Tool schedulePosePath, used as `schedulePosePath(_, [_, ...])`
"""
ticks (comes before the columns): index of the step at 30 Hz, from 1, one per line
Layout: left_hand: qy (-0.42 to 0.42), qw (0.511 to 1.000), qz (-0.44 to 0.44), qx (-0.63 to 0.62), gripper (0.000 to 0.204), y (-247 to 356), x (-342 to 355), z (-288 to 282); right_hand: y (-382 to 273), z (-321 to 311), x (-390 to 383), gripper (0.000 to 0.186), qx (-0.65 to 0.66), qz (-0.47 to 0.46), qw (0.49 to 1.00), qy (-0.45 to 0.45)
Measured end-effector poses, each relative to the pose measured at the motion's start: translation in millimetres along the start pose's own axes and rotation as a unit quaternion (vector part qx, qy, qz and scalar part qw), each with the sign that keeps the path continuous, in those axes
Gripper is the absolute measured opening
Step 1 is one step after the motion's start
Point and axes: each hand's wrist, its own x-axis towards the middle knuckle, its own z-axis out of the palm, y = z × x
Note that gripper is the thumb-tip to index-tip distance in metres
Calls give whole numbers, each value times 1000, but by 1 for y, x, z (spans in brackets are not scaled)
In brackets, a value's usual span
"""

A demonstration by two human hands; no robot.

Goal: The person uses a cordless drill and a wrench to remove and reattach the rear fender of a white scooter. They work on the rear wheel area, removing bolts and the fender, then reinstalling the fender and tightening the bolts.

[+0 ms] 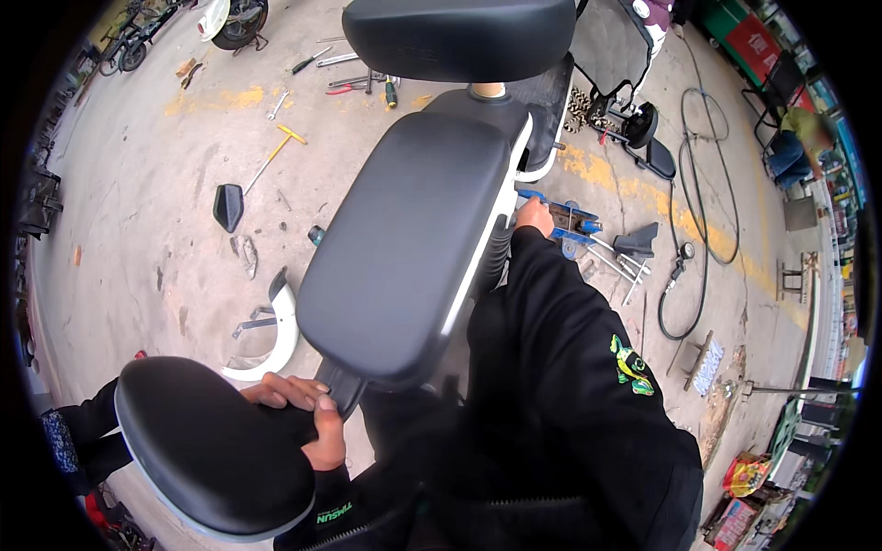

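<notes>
Nearest, one rounded black backrest (216,445) sits at the rear of one scooter (496,219); the left hand (324,434) grips its black bracket (344,389). Ahead stretches one long black seat (404,248), one white fender (286,321) lying left. The right hand (535,218) curls by one blue jack (574,222); I cannot tell whether it grips. Farther, one yellow T-handle tool (292,134), then one more black pad (459,41).

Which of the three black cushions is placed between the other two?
The long middle cushion: the rounded cushion is at its lower left, the wide cushion at the picture's top edge.
</notes>
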Motion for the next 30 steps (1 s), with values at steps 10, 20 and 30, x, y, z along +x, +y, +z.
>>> schedulePosePath(10, [-8,999,35,-35,46,-5,0,7,10,7,3,25,14,14,998,59])
schedulePosePath(20, [77,996,-7,-49,44,10,-5,22,1,6,-12,25,108,-5,994,-18])
schedulePosePath(30, [87,992,68,-67,41,-2,4,17,11,15,-25,45,269,93,957,-54])
